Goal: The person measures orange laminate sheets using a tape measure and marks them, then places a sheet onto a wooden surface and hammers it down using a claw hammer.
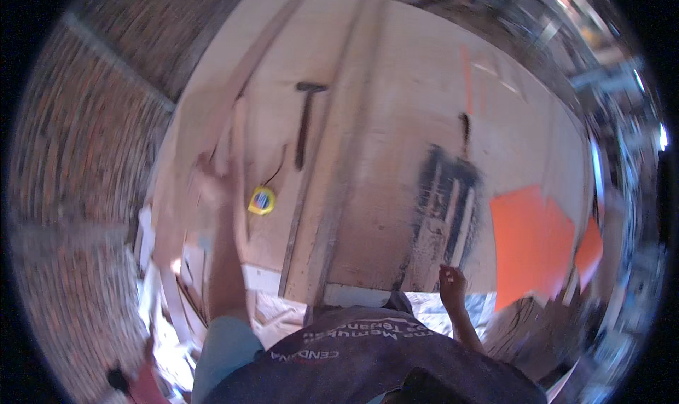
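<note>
My left hand (216, 182) reaches over the left part of a broad pale wooden board, blurred by motion. It is against a long wooden strip (263, 42) that slants from the far edge toward the near left; whether its fingers close round the strip is too smeared to tell. My right hand (453, 287) is at the board's near edge with its fingers curled; anything inside them is hidden. Just beyond it, narrow strips (463, 223) lie on a black-smeared patch (438, 165). A yellow tape measure (262, 200) rests right of my left forearm.
A dark hammer (305, 124) lies beyond the tape measure. One long timber batten (327, 156) crosses the middle of the board (403, 71). Orange sheets (534, 238) lie at the right, and a dark-tipped tool (465, 131) lies beyond the black patch. A ribbed wall (78, 142) stands left.
</note>
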{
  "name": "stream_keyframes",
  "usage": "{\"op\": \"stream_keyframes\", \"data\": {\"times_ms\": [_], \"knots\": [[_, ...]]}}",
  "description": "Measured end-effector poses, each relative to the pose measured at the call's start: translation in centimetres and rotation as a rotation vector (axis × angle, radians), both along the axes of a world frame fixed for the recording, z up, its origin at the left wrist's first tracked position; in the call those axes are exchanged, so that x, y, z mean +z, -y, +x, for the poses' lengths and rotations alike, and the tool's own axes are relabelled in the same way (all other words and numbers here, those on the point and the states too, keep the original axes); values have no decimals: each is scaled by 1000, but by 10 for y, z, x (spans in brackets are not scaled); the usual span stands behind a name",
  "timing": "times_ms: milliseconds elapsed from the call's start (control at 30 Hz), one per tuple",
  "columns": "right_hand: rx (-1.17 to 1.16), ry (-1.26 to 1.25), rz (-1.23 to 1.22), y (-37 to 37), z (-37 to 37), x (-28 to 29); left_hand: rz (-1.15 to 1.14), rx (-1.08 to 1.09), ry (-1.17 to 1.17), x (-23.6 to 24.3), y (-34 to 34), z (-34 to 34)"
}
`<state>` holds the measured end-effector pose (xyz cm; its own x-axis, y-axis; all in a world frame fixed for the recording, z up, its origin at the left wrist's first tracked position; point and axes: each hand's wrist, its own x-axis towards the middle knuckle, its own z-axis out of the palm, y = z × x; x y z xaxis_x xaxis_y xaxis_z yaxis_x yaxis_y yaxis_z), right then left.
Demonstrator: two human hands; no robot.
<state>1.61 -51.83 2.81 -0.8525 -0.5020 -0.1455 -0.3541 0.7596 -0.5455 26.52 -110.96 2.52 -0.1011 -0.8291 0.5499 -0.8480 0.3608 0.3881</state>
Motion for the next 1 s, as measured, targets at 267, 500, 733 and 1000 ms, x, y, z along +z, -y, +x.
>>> {"op": "stream_keyframes", "data": {"times_ms": [267,500,733,1000], "knots": [[-9,158,42,-28,100,23,361,99,333,-43,90,113],[-57,86,39,-43,84,9,586,-218,200,29,67,74],[-26,78,-39,-84,58,1,529,-411,-385,11,-93,38],[162,215,-3,-144,47,-7,622,-638,-559,-17,-342,-6]]}}
